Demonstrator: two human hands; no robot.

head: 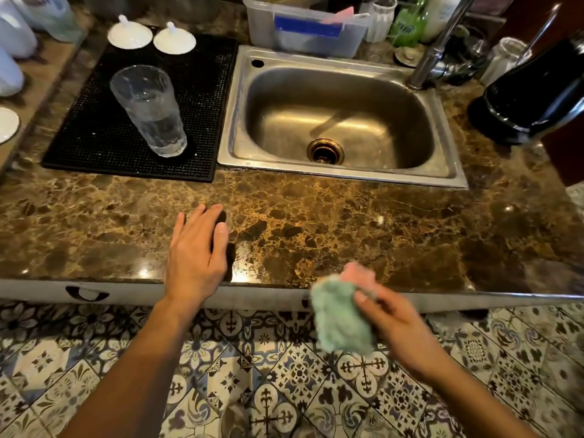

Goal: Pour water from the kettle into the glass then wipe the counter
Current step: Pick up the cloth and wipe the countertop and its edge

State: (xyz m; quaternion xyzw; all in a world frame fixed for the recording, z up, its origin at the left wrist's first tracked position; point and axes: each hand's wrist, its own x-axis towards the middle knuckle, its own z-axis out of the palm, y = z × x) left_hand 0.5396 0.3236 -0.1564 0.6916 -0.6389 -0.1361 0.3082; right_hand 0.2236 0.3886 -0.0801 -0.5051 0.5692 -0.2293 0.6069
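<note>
- A person stands at a brown marble-patterned surface [316, 222], the right hand [398, 324] clamped on a green, fluffy cloth [341, 317] with a pink patch at its top, held just off the front edge over the patterned tile floor [284, 374]; the cloth is blurred.
- The left hand [196, 251] lies flat near the front edge, fingers spread and gripping nothing.
- The glass [148, 109], tall, clear and ripple-textured, stands upright on a black gridded mat [94, 131] left of the sink [341, 121], part-filled with water, so the pouring looks done and the wiping appears not yet begun.
- The kettle [534, 93], dark and glossy, sits on its base at the far right, well apart from the glass.
- Risk: a broad sweep toward the mat could catch the glass, which is tall and narrow at the foot and likely to tip, spilling water across the mat and the polished stone.
- Risk: the glossy stone throws bright glare near the front edge, so thin wet patches may be hard to spot and get missed.
- Risk: the cloth is bunched in the fingers, not spread; wiped that way it would probably smear water about without lifting it.
- The steel sink is dull-brushed with a brass-coloured drain [325, 150]; two white lids [151, 37] sit behind the mat.
</note>
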